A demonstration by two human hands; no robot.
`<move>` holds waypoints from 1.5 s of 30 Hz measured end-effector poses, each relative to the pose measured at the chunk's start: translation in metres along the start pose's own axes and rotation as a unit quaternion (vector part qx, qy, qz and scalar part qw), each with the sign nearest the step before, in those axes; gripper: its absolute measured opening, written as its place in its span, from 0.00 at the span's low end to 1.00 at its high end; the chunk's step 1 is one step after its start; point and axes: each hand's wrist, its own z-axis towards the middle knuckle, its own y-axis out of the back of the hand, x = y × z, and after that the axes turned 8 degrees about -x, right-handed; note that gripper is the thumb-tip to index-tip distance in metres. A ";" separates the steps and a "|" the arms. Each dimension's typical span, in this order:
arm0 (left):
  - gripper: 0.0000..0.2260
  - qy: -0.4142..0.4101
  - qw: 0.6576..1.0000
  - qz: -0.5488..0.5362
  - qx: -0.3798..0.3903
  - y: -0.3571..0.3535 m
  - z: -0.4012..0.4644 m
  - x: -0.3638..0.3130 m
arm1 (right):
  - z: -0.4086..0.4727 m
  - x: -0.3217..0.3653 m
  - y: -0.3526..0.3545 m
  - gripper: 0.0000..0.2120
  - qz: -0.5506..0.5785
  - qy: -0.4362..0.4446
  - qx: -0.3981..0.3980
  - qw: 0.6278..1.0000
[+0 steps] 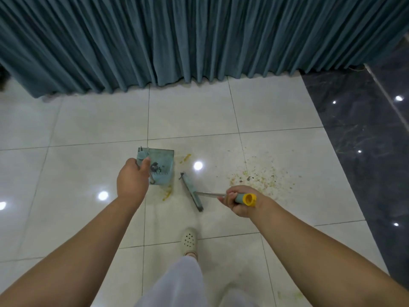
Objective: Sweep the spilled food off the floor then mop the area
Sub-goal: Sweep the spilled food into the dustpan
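My left hand (132, 180) holds the dustpan (158, 166) by its upright handle, fingers curled around it, and the pan stands on the white floor (199, 111) in front of me. My right hand (240, 201) grips the top of the broom (192, 191) handle, just under the yellow cap. Both tools seem light and stiff plastic, easy to steer from these grips. The spilled food (263, 177) lies to the right of the broom head: small, moist-looking crumbs. Yellow smears (185, 158) beside the pan look sticky; I think they will need the mop.
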 end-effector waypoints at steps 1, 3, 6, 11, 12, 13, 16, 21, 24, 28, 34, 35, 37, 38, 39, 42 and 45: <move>0.18 -0.003 1.000 0.004 0.004 -0.001 0.010 -0.001 | 0.002 0.004 -0.007 0.03 0.004 0.004 0.001 1.000; 0.18 -0.008 1.000 0.010 0.018 -0.005 0.028 -0.004 | 0.005 0.017 -0.015 0.03 0.017 0.005 0.008 1.000; 0.17 -0.020 0.999 0.015 0.043 -0.015 0.049 -0.010 | 0.009 0.043 -0.015 0.03 0.068 -0.005 0.011 0.998; 0.17 -0.040 0.997 0.020 0.057 -0.030 0.075 -0.020 | 0.013 0.079 -0.003 0.13 0.174 -0.006 -0.014 0.985; 0.17 -0.047 0.997 0.022 0.060 -0.033 0.079 -0.022 | 0.012 0.084 0.001 0.13 0.195 -0.002 -0.019 0.981; 0.18 -0.055 0.996 0.025 0.063 -0.035 0.083 -0.024 | 0.011 0.089 0.005 0.13 0.214 0.003 -0.025 0.977; 0.20 -0.075 0.994 0.031 0.069 -0.041 0.092 -0.030 | 0.008 0.097 0.015 0.12 0.250 0.015 -0.040 0.967; 0.21 -0.092 0.993 0.018 0.076 -0.051 0.098 -0.041 | 0.006 0.104 0.026 0.14 0.281 0.014 -0.048 0.958; 0.20 -0.096 0.992 0.021 0.076 -0.056 0.100 -0.048 | 0.002 0.109 0.027 0.10 0.299 0.020 -0.046 0.953; 0.19 -0.091 0.993 0.025 0.070 -0.061 0.103 -0.057 | -0.006 0.119 0.023 0.08 0.295 0.005 -0.027 0.955; 0.20 -0.075 0.995 0.018 0.062 -0.072 0.112 -0.075 | -0.008 0.148 -0.010 0.11 0.269 -0.013 0.005 0.963; 0.20 -0.074 0.995 0.018 0.058 -0.074 0.114 -0.077 | -0.004 0.154 -0.019 0.11 0.263 -0.017 0.014 0.965; 0.20 -0.069 0.996 0.021 0.049 -0.078 0.120 -0.083 | 0.006 0.165 -0.037 0.11 0.253 -0.026 0.032 0.966; 0.20 -0.066 0.997 0.024 0.044 -0.080 0.123 -0.087 | 0.012 0.171 -0.047 0.11 0.250 -0.029 0.042 0.967; 0.20 -0.063 0.997 0.027 0.039 -0.082 0.126 -0.091 | 0.017 0.177 -0.057 0.11 0.247 -0.032 0.053 0.967; 0.19 -0.051 0.998 0.037 0.020 -0.093 0.134 -0.105 | 0.031 0.194 -0.082 0.12 0.223 -0.045 0.079 0.970; 0.18 -0.038 0.999 0.035 0.016 -0.106 0.142 -0.123 | 0.040 0.211 -0.096 0.14 0.160 -0.060 0.077 0.982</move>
